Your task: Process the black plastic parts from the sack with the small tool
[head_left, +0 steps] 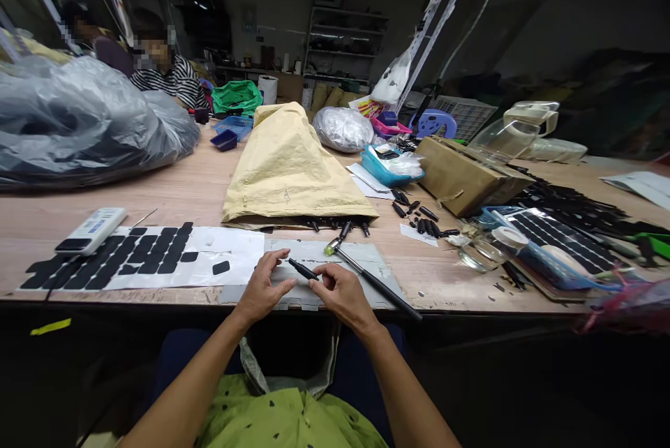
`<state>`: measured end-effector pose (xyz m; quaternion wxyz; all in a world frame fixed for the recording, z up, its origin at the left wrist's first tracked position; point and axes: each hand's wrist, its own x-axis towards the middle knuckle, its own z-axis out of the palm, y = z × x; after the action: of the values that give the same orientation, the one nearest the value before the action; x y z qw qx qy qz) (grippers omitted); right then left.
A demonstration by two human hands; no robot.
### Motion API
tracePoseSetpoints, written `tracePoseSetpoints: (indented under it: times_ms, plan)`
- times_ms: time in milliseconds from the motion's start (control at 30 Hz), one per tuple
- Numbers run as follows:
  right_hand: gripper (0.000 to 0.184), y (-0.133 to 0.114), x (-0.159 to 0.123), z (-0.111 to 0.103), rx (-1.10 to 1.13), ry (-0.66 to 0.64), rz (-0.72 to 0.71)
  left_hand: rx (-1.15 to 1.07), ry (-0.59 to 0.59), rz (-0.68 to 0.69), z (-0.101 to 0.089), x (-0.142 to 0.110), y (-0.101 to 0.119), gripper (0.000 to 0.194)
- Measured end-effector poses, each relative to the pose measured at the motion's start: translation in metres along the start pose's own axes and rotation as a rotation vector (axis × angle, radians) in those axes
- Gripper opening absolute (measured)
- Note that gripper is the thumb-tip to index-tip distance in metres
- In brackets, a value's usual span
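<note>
My left hand [266,289] and my right hand [343,293] meet at the table's near edge over a grey mat [366,256]. Between their fingertips lies a thin black rod-like part [302,269]; the right hand's fingers pinch its near end and the left hand's fingers curl at its far end. A small hammer [366,276] with a yellowish head lies on the mat just right of my right hand. Several short black parts [426,221] lie scattered farther back, by the mouth of a tan woven sack [290,165].
A white sheet with black pads [141,256] and a remote control [91,230] lie at left. Big grey plastic bags [78,123] sit far left. A cardboard box [463,176], solar panels [555,232], tape roll [510,237] and blue trays [390,165] crowd the right. Two people sit at back left.
</note>
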<state>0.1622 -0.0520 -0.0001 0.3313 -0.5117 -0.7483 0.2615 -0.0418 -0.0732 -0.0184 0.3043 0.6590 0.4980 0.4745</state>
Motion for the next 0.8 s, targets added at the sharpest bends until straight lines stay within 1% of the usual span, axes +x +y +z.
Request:
tracePoseSetpoints:
  times_ms: [167, 333, 433, 500, 567, 600, 667, 700, 767, 800]
  plan:
    - [0.014, 0.002, -0.001, 0.003, -0.031, -0.053, -0.054, 0.135, -0.052, -0.002, 0.0, 0.001, 0.003, 0.039]
    - [0.014, 0.004, -0.004, 0.004, -0.096, -0.086, -0.112, 0.232, -0.079, -0.017, 0.002, 0.002, 0.006, 0.015]
    - [0.015, 0.005, -0.005, 0.001, -0.124, -0.102, -0.127, 0.299, -0.14, 0.002, 0.005, 0.005, 0.006, 0.016]
    - [0.02, 0.008, -0.003, -0.007, -0.139, -0.079, -0.166, 0.358, -0.176, 0.001, 0.008, 0.01, 0.006, 0.018]
    - [0.027, 0.014, 0.001, -0.022, -0.177, 0.022, -0.175, 0.419, -0.157, -0.024, 0.01, 0.019, 0.007, 0.019]
    - [0.03, 0.018, 0.004, -0.031, -0.218, 0.096, -0.149, 0.448, -0.13, -0.044, 0.012, 0.024, 0.007, 0.02]
    - [0.03, 0.03, 0.008, -0.048, -0.388, 0.26, -0.013, 0.503, -0.082, -0.102, 0.014, 0.035, 0.007, 0.022]
    - [0.031, 0.037, 0.01, -0.054, -0.473, 0.283, 0.073, 0.527, -0.073, -0.136, 0.015, 0.04, 0.007, 0.023]
    - [0.032, 0.051, 0.009, -0.061, -0.576, 0.232, 0.205, 0.56, -0.076, -0.201, 0.016, 0.048, 0.007, 0.024]
    - [0.033, 0.057, 0.007, -0.061, -0.595, 0.187, 0.237, 0.567, -0.083, -0.223, 0.016, 0.05, 0.006, 0.025]
